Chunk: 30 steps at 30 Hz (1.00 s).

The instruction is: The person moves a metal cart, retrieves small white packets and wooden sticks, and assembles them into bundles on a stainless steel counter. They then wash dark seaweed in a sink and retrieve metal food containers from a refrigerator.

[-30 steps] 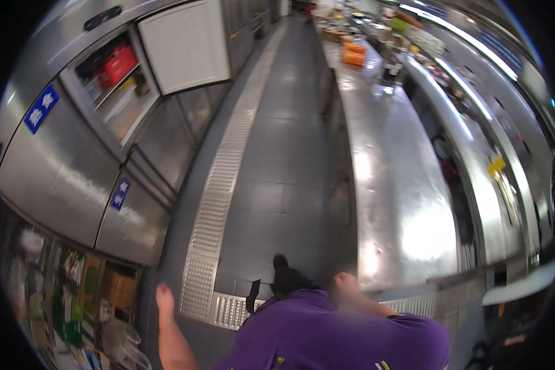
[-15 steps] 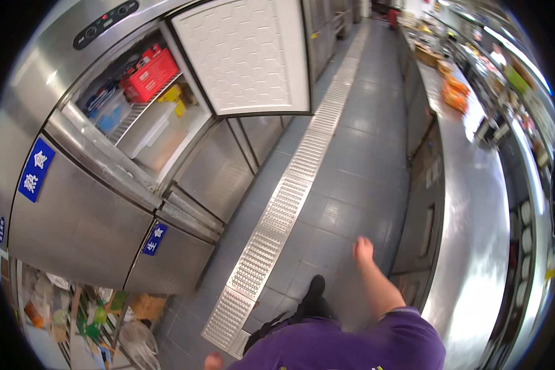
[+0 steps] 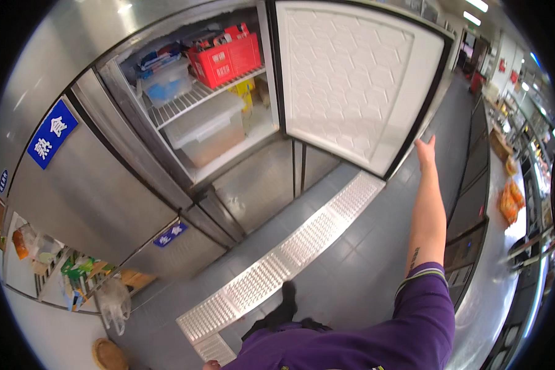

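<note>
A refrigerator door (image 3: 345, 80) with a white, hexagon-patterned inner panel stands swung wide. My right arm stretches forward to its free outer edge, and my right hand (image 3: 425, 152) is closed on that edge, the fingers partly hidden behind it. Inside the compartment, a red crate (image 3: 228, 60) and a clear plastic box (image 3: 166, 83) sit on a wire shelf (image 3: 194, 98). Below them stand a larger translucent lidded bin (image 3: 206, 132) and a yellow package (image 3: 243, 94). Only a bit of my left hand (image 3: 211, 365) shows at the lower edge; its fingers cannot be made out.
A perforated metal drain strip (image 3: 277, 268) crosses the grey tiled floor. On the right runs a steel counter (image 3: 484, 277) bearing orange bagged goods (image 3: 510, 202). At lower left, a low rack (image 3: 74, 271) holds packages, with a plastic bag (image 3: 114, 302) hanging beside it.
My right arm has reached forward, from low over the floor to the door's edge. My view has turned, so the refrigerator appears further right and nearer. The door remains open.
</note>
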Each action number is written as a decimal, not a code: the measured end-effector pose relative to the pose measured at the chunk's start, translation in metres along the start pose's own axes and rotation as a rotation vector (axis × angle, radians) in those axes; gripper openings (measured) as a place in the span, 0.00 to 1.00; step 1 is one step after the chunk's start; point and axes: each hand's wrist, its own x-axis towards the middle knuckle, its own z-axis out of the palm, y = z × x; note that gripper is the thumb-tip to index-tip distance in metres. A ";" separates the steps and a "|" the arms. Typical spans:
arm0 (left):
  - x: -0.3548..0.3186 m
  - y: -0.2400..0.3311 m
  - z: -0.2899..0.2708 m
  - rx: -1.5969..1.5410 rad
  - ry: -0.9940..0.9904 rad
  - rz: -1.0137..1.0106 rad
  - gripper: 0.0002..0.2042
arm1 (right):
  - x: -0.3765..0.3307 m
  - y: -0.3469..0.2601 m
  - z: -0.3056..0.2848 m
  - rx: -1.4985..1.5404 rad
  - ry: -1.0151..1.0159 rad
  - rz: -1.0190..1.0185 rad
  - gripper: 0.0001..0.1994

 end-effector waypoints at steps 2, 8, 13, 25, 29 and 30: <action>0.053 0.024 0.001 0.075 -0.057 0.061 0.12 | 0.045 0.011 -0.004 0.036 -0.111 0.119 0.38; 0.144 0.133 -0.013 0.215 0.263 0.586 0.16 | -0.007 0.004 0.052 0.129 0.125 0.076 0.30; 0.096 0.342 -0.114 -0.118 0.218 0.567 0.21 | -0.080 0.043 0.032 0.279 0.126 0.025 0.24; -0.040 0.514 -0.162 -0.151 0.249 1.226 0.44 | -0.237 0.113 -0.049 -0.104 -0.753 0.165 0.17; -0.010 0.522 -0.169 -0.604 0.494 1.080 0.47 | -0.354 0.254 -0.070 -0.708 -0.942 0.211 0.17; 0.003 0.528 -0.177 -0.856 0.501 1.001 0.46 | -0.385 0.314 -0.081 -0.708 -1.074 0.292 0.18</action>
